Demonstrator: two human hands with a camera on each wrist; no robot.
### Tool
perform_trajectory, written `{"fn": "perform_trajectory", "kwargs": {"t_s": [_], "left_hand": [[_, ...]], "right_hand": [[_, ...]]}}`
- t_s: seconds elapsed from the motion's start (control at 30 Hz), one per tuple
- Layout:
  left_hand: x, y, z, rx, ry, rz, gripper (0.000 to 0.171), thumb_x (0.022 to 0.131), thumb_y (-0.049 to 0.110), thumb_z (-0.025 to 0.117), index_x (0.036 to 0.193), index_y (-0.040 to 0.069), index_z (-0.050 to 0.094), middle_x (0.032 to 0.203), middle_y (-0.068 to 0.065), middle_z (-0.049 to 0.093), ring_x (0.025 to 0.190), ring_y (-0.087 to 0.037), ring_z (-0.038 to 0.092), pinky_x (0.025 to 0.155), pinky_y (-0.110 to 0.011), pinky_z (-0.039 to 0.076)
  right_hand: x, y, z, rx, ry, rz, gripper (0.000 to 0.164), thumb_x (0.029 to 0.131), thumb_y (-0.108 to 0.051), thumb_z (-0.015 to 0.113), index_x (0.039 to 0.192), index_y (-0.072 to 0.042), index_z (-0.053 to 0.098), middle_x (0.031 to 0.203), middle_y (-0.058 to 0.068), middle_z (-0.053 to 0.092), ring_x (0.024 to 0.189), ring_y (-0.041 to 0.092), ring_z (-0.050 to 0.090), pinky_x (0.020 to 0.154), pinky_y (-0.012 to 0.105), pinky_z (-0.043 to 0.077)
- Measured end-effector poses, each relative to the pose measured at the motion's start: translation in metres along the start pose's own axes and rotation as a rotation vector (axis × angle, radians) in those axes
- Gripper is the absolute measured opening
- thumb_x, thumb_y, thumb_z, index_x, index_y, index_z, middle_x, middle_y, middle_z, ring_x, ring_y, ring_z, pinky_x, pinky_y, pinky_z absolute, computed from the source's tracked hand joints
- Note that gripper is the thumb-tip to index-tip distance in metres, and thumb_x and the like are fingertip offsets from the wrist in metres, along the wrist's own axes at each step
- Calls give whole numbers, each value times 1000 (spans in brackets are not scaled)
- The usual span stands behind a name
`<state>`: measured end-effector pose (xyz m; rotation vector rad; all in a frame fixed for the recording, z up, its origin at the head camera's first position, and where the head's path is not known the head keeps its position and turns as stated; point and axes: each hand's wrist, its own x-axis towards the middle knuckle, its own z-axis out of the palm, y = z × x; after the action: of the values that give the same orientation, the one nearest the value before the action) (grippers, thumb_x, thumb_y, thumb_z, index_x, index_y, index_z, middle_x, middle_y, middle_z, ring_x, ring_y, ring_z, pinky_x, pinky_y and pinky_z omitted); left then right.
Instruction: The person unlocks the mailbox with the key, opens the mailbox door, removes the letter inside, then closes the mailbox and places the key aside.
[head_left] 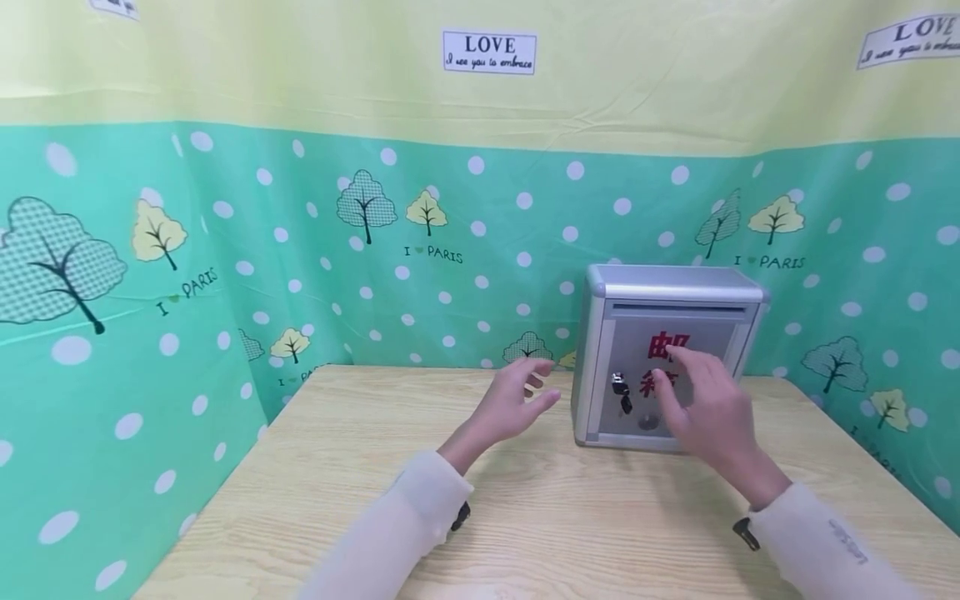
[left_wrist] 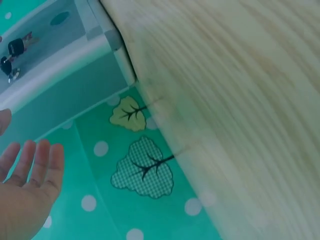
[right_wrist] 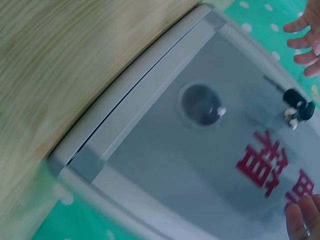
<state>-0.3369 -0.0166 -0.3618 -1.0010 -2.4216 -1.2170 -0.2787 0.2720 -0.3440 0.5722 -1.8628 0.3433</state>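
A silver metal mailbox [head_left: 671,287] with red characters and a slot near its top stands upright on the table. Black-headed keys [head_left: 625,403] hang from the lock on its door, which is shut. My right hand [head_left: 708,408] is in front of the door, fingers loosely bent and holding nothing; it hides part of the lettering. To the left of the box, my left hand [head_left: 517,400] hovers over the table, fingers spread and slightly bent around nothing. The left wrist view shows this hand's palm [left_wrist: 25,200] beside the mailbox's side wall [left_wrist: 75,95].
The light wooden table [head_left: 360,467] reaches back to a green and yellow curtain [head_left: 420,292] printed with trees and dots. More of this curtain runs along the left and right sides. Black straps [head_left: 461,517] show at the sleeve cuffs.
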Motion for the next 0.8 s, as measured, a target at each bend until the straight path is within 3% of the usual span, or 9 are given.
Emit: {"fn": "perform_trajectory", "kwargs": {"t_s": [0.17,0.27,0.4,0.53,0.67,0.8], "left_hand": [[9,4,10,-58,24,-31,45,98,23,72,138,8,58,125,-7,63,109,-24,65,89,-31,61],[16,7,15,-103,46,-55,46,96,23,74,137,9,59,123,-6,64,107,-21,65,87,-29,61],[24,12,23,-149,69,-85,49,94,23,76,137,7,59,121,-5,64,107,-28,67,82,-22,60],[29,15,31,-181,90,-105,53,94,22,77,140,7,56,123,-10,63,108,-33,67,79,-18,59],[33,18,40,-222,107,-133,60,92,22,78,144,7,51,127,-13,61,108,-31,66,79,-18,59],[34,19,48,-252,115,-168,62,91,24,79,143,10,50,125,-6,61,105,-23,65,79,-19,59]], "right_hand": [[-5,12,-5,-27,25,57,43,93,-26,63,121,6,65,110,25,70,95,41,67,73,58,59],[-9,20,-8,-78,15,75,46,96,-31,58,120,8,64,109,27,69,93,43,67,70,57,59],[-14,29,-12,-146,7,99,53,100,-37,50,122,10,61,103,29,67,87,42,65,58,51,56],[-17,36,-13,-174,46,155,51,100,-35,52,124,10,60,96,26,64,81,39,62,50,47,48],[-20,42,-14,-180,64,218,48,99,-30,55,124,11,57,95,26,61,82,39,58,53,47,44],[-22,46,-16,-170,52,300,47,99,-26,58,128,10,54,101,27,59,87,40,57,56,46,42]]}}
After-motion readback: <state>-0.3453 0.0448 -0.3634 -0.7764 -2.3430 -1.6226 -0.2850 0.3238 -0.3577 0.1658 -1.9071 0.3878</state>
